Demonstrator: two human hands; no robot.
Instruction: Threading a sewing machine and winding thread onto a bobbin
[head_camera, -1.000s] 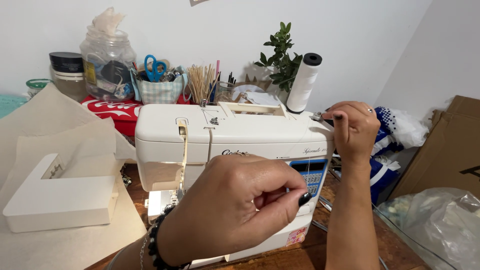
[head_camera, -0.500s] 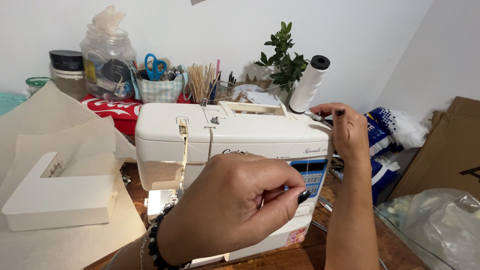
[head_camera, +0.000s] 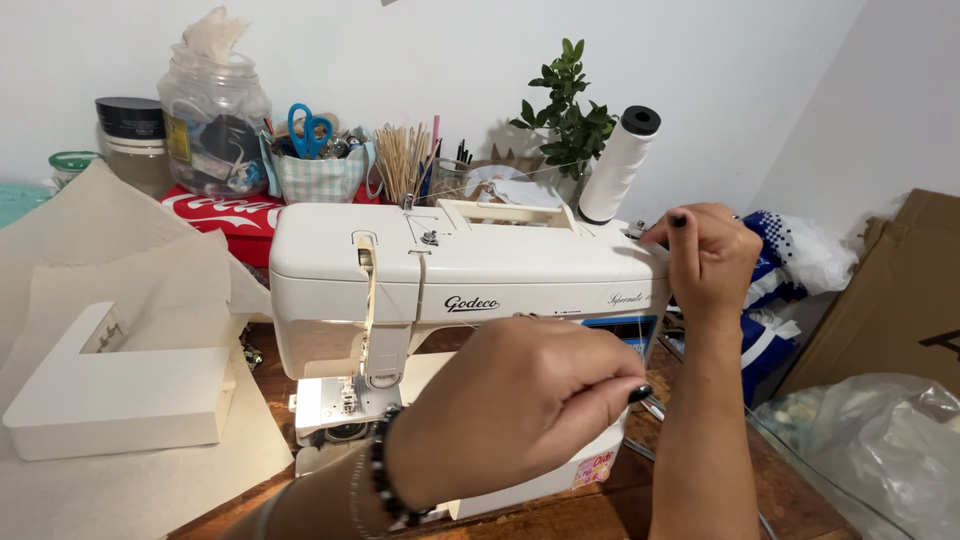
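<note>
A cream sewing machine (head_camera: 480, 270) stands on a wooden table. My left hand (head_camera: 520, 400) is in front of the machine's lower right side, fingers pinched on a thin white thread that runs up past the machine's right end. My right hand (head_camera: 708, 255) rests at the machine's top right corner, fingertips closed on something small there, with the thread passing by it. A tall white thread spool (head_camera: 618, 165) leans just behind that corner.
A white detached machine extension piece (head_camera: 110, 385) lies on beige fabric (head_camera: 90, 260) at left. Jars, a pouch with blue scissors (head_camera: 310, 130), sticks and a small plant (head_camera: 565, 110) line the wall. Cardboard (head_camera: 890, 290) and a plastic bag (head_camera: 870, 440) sit at right.
The white spool has tilted further to the right. My right hand has shifted slightly left along the machine's top corner. My left hand keeps its pinch on the thread.
</note>
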